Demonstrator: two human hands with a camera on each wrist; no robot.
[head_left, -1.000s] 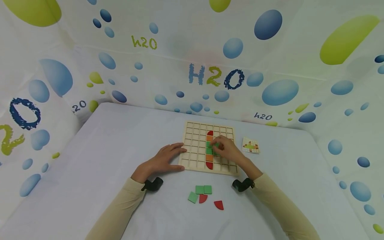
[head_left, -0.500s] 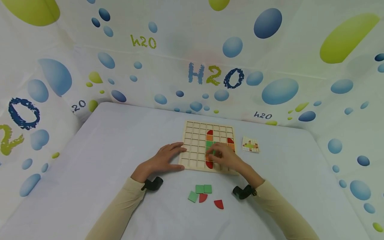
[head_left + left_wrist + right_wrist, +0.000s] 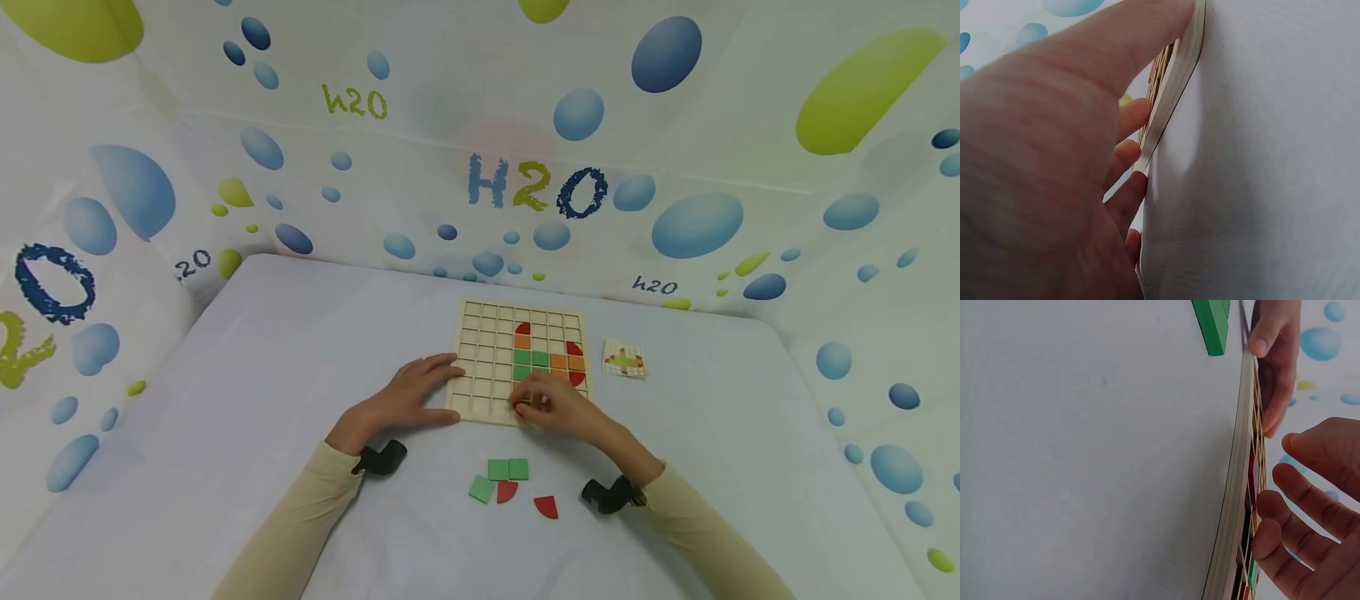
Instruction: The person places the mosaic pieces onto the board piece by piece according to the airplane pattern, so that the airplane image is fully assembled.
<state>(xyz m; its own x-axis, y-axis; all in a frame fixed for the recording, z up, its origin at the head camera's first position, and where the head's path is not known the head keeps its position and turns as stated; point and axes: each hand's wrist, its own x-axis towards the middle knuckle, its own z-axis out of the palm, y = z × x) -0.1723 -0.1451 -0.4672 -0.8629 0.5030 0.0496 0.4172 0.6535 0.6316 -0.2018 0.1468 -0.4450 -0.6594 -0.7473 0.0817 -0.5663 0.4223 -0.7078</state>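
A wooden grid board [image 3: 480, 388] lies on the table, bearing green squares [image 3: 521, 357], orange squares [image 3: 576, 363] and red quarter-circle pieces [image 3: 573, 347] in its cells. Along its left edge rests my left hand [image 3: 408, 396], fingers spread; in the left wrist view thumb and fingertips touch the board's rim [image 3: 1175, 81]. My right hand [image 3: 562, 408] is over the near part of the board, hiding several cells; a bit of red shows under its fingertips. The right wrist view shows this hand [image 3: 1316, 519] with loosely bent fingers and thumb apart, nothing between them.
In front of the board lie loose green squares [image 3: 498, 470] and red quarter-circles [image 3: 547, 507]. A small pattern card [image 3: 625, 359] is to the right of the board. Behind the table hangs a white cloth [image 3: 435, 167] printed with drops.
My right hand has moved from the middle of the board toward its near edge, uncovering green and orange squares and red pieces. The left hand stays at the left edge.
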